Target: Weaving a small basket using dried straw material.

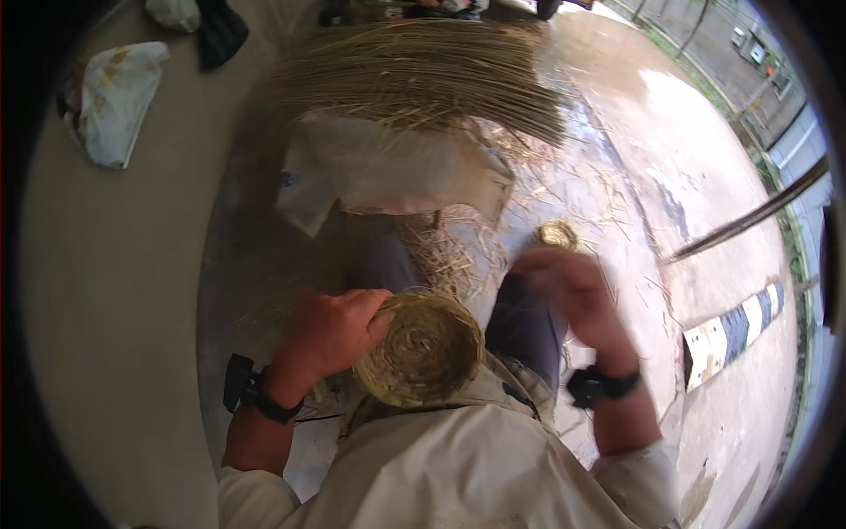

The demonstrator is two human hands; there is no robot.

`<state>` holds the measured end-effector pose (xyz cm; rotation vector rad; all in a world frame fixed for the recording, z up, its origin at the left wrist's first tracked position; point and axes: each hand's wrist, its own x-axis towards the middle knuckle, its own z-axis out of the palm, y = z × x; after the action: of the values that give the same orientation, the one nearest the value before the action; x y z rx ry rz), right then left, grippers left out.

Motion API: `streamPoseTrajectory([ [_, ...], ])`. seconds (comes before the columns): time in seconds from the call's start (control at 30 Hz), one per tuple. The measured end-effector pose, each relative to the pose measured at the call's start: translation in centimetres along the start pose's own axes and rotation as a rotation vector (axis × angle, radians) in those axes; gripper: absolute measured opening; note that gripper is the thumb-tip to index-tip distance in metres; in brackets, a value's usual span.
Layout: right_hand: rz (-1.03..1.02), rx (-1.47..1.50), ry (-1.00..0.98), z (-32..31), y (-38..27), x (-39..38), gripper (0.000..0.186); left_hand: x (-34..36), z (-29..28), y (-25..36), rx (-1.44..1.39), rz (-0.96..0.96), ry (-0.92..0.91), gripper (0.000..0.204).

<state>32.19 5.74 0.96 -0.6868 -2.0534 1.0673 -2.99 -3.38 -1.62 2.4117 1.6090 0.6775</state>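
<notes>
A small round woven straw basket rests at my lap with its open top facing up. My left hand is closed on its left rim, the thumb lying over the edge. My right hand is raised above my right knee, apart from the basket. Motion smears its fingers, so whether anything is in them does not show. Just beyond that hand lies a small coiled straw piece on the floor, partly covered by it. Both wrists carry a black strap with a small device.
A large bundle of long straw stalks lies ahead, with a pale sack against its near side. Loose straw bits litter the ground. A stained white plastic bag sits far left; a black-and-white striped block is at right.
</notes>
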Motion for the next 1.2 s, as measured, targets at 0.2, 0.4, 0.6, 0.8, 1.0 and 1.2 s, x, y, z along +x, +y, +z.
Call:
streamPoseTrajectory([
  [0.2,0.467,0.328,-0.401,5.7,3.8,3.7,0.048,1.7,1.1,2.9,-0.215,-0.011,-0.037,0.041],
  [0.4,0.484,0.1,-0.548,1.7,8.5,-3.0,0.048,1.8,2.5,1.5,-0.257,0.105,-0.091,0.047],
  [0.6,0.597,0.556,-0.045,1.0,3.2,-1.1,0.039,2.6,3.2,1.8,-0.243,0.096,-0.099,0.043],
  [0.8,0.129,0.458,-0.057,5.4,-3.7,2.4,0.028,2.3,3.2,1.8,-0.216,0.052,-0.125,0.039],
  [1.0,-0.389,-0.058,-0.372,13.1,-5.3,0.0,0.026,2.1,4.1,1.3,-0.295,0.073,-0.055,0.035],
  [1.2,-0.395,0.035,-0.475,14.2,-3.1,-0.5,0.016,1.6,4.7,0.5,-0.324,0.024,-0.08,0.034],
])
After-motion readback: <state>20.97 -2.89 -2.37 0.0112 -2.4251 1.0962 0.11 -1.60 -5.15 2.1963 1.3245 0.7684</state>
